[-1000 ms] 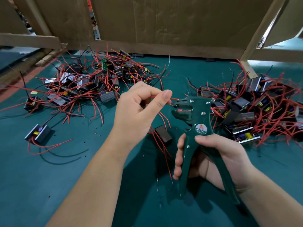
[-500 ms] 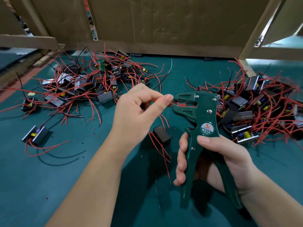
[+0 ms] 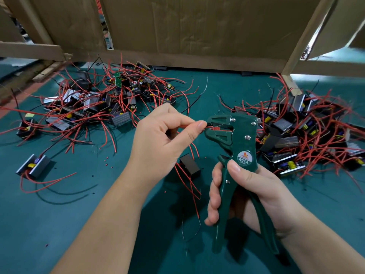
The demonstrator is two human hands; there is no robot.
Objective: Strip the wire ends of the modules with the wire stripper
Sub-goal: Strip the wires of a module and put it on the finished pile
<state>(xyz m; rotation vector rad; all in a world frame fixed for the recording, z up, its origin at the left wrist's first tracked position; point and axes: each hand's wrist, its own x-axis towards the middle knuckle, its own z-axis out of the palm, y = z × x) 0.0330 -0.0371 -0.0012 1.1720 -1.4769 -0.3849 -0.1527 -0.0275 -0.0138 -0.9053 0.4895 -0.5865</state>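
My right hand [image 3: 248,192] grips the handles of a dark green wire stripper [image 3: 240,147], held upright with its jaws pointing left. My left hand [image 3: 164,143] pinches a red wire [image 3: 216,128] between thumb and forefinger, and the wire's end lies inside the stripper's jaws. Below my hands hangs the small black module [image 3: 190,167] that this wire belongs to, its other red leads trailing down over the green mat.
A pile of modules with red and black wires [image 3: 102,103] lies at the back left, another pile [image 3: 300,135] at the right. A single module [image 3: 33,167] sits alone at the left. Cardboard walls [image 3: 187,30] close off the back. Small red insulation bits [image 3: 107,161] dot the mat.
The wire end has gone from just outside the jaws to inside them. Both hands and the stripper have drifted slightly up and to the right.
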